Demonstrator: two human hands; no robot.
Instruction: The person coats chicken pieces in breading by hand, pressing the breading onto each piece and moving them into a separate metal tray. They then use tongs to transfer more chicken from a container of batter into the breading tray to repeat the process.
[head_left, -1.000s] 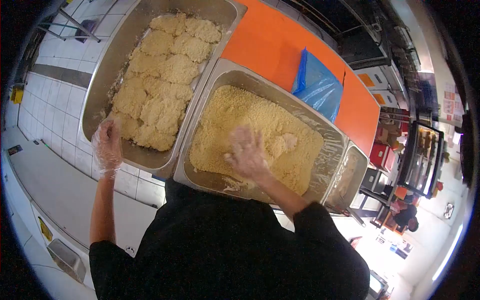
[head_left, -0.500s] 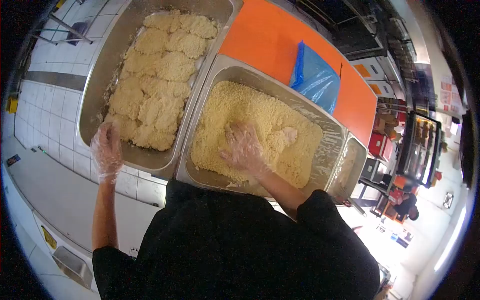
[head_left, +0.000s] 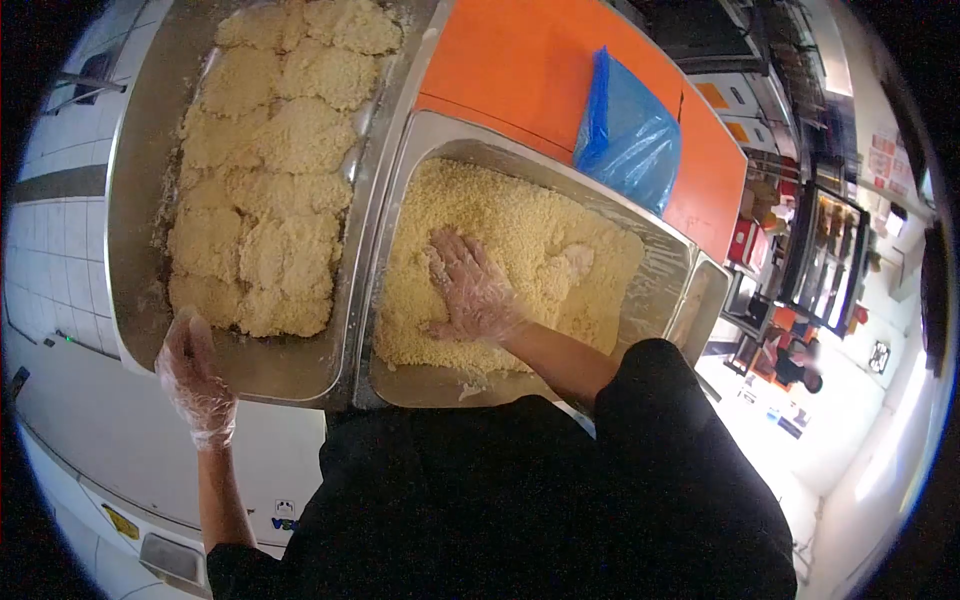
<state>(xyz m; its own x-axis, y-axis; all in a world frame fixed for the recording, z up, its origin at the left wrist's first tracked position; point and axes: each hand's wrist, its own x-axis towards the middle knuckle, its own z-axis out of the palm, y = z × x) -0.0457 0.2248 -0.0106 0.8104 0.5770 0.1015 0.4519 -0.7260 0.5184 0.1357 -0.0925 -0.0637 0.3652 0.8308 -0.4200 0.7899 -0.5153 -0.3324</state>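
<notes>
My left hand [head_left: 194,382], in a clear plastic glove, is closed over the near rim of a deep metal tray [head_left: 285,376]. Rows of flat, breaded pieces [head_left: 290,245] lie in that tray, the nearest just beyond my fingertips. In a second metal pan [head_left: 425,388], filled with pale yellow crumbs [head_left: 520,205], my gloved right hand [head_left: 478,292] presses down, fingers spread. Any piece under its palm is hidden. Right of this hand, a paler lump [head_left: 575,262] is partly buried in the crumbs.
A blue plastic bag [head_left: 635,140] lies on the orange surface [head_left: 510,60] behind the crumb pan. A narrow metal container [head_left: 700,305] adjoins the pan's right end. Below the tray is a white surface [head_left: 90,410]. A person [head_left: 795,368] is far off at right.
The view has shifted, bringing the breaded pieces lower and to the left. My right hand has flattened on the crumbs with its fingers stretched out more. My left hand stays at the tray's rim.
</notes>
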